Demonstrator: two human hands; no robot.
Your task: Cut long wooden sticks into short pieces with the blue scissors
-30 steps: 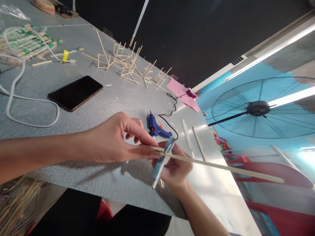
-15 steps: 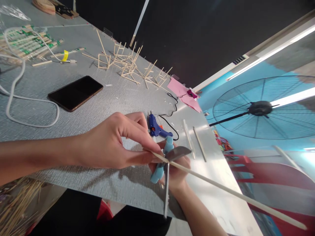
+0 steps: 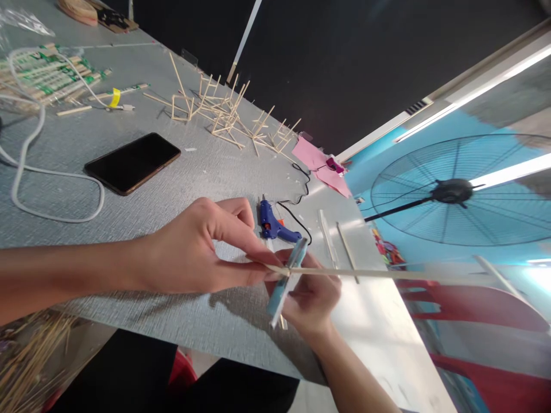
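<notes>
My left hand [image 3: 206, 246] pinches the near end of a long thin wooden stick [image 3: 318, 271] between thumb and fingertips. The stick runs out level to the right, its far end smeared by motion. My right hand [image 3: 312, 292] holds a pair of scissors with light blue handles [image 3: 279, 298], right at the stick beside my left fingertips. The scissors are turned nearly edge-on, so I cannot tell how their blades sit on the stick. Just beyond my hands, a blue glue gun [image 3: 271, 223] lies on the table.
Stick frames [image 3: 224, 112] stand at the back of the grey table [image 3: 206, 172]. To the left lie a phone [image 3: 133, 163], a white cable [image 3: 55, 172] and wrapped chopsticks [image 3: 55, 74]. Pink paper [image 3: 318, 163] is at the far edge; a red chair [image 3: 473, 307] stands right.
The stick's long part has swung up from slanting down-right to level. The scissors have turned from showing spread blades to nearly edge-on. My left hand has hardly moved.
</notes>
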